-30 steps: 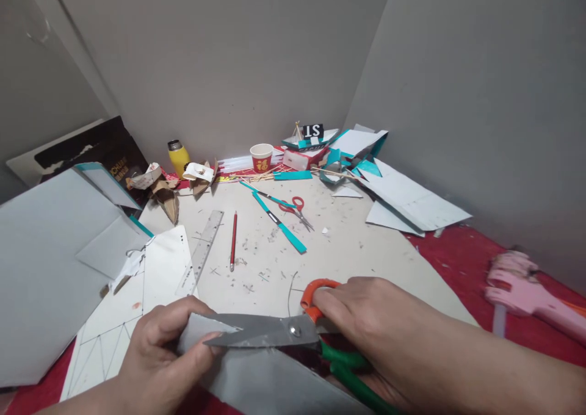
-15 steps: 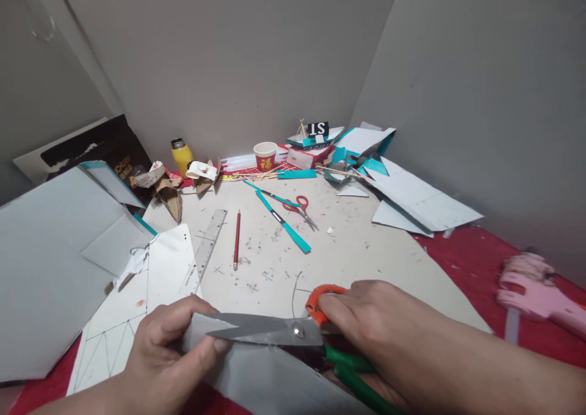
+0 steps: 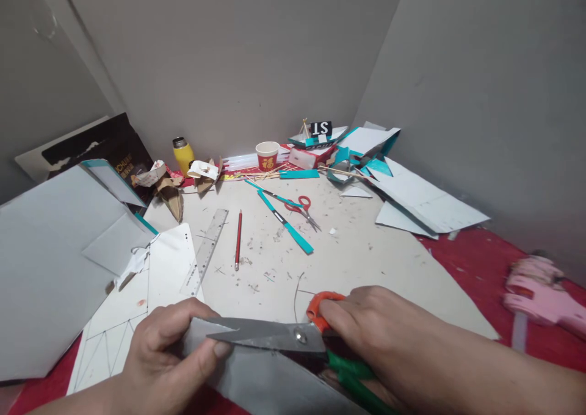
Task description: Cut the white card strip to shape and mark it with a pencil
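My left hand [image 3: 178,348] grips the left end of a grey-white piece of cardboard [image 3: 270,381], thumb on the near side and fingers behind. My right hand [image 3: 366,335] is closed round the handles of large scissors [image 3: 270,334], one handle orange and the other green. Their blades lie across the cardboard with a narrow gap between them, the tips close to my left thumb. Part of the cardboard sits between the blades. The palm side of my right hand and most of the green handle loop are hidden.
Ahead lie a ruler [image 3: 208,247], a red pencil [image 3: 238,241], teal strips [image 3: 293,235] and small red-handled scissors [image 3: 304,206]. A paper cup [image 3: 267,157] and yellow bottle [image 3: 183,156] stand behind. Cardboard sheets [image 3: 425,195] lie right, near a pink glue gun [image 3: 535,293]. A large board [image 3: 50,268] leans left.
The view has shifted slightly, so the table things appear a little further right. My right hand and the scissors sit slightly lower in the picture. Both hands keep their hold.
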`<state>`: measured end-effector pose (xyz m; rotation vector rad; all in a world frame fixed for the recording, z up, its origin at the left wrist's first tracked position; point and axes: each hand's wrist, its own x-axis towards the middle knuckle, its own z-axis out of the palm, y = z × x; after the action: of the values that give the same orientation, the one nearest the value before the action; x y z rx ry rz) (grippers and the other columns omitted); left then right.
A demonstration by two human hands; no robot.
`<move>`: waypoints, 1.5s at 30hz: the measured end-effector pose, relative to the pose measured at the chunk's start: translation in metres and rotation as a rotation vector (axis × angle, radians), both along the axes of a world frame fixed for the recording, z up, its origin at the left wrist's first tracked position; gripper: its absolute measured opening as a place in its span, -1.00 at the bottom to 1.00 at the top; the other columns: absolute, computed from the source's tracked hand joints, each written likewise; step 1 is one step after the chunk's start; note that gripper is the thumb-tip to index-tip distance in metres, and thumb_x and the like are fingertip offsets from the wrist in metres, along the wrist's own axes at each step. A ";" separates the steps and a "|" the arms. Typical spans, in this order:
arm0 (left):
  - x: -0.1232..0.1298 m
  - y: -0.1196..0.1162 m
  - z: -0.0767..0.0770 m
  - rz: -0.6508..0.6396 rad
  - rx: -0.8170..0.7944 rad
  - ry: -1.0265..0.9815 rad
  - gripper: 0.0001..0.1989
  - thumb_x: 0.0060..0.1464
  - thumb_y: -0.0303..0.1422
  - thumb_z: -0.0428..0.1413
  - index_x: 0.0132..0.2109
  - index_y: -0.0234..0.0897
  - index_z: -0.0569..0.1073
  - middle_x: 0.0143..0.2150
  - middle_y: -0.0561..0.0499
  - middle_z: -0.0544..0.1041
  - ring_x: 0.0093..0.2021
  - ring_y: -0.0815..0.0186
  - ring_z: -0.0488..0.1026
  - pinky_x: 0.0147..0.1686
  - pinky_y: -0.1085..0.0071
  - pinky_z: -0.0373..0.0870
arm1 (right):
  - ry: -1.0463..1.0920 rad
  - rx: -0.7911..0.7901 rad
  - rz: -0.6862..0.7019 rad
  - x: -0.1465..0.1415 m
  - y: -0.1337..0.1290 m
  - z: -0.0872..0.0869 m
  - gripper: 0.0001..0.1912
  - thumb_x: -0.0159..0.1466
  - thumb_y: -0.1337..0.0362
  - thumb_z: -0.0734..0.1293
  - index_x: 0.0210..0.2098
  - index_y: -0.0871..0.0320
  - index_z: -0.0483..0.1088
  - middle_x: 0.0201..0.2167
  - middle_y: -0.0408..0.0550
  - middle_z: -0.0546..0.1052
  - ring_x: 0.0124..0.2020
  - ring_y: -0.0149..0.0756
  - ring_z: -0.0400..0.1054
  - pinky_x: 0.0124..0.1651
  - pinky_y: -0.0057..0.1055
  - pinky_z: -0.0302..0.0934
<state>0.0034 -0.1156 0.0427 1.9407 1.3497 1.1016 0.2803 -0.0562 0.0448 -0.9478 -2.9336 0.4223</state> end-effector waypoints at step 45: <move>0.003 0.007 -0.001 0.005 -0.311 -0.253 -0.84 0.05 -0.26 0.23 -0.43 -0.22 0.55 -0.61 0.10 0.42 -0.61 0.44 0.24 -0.61 0.55 0.19 | 0.078 -0.121 -0.101 -0.004 0.000 -0.015 -0.91 0.11 0.30 0.39 -0.38 0.07 0.39 -0.50 -0.06 0.56 -0.55 -0.16 0.46 -0.57 -0.37 0.20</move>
<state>0.0064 -0.1088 0.0414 1.5214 1.2992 1.0301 0.2761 -0.0562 0.0299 -1.0613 -2.8037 0.6225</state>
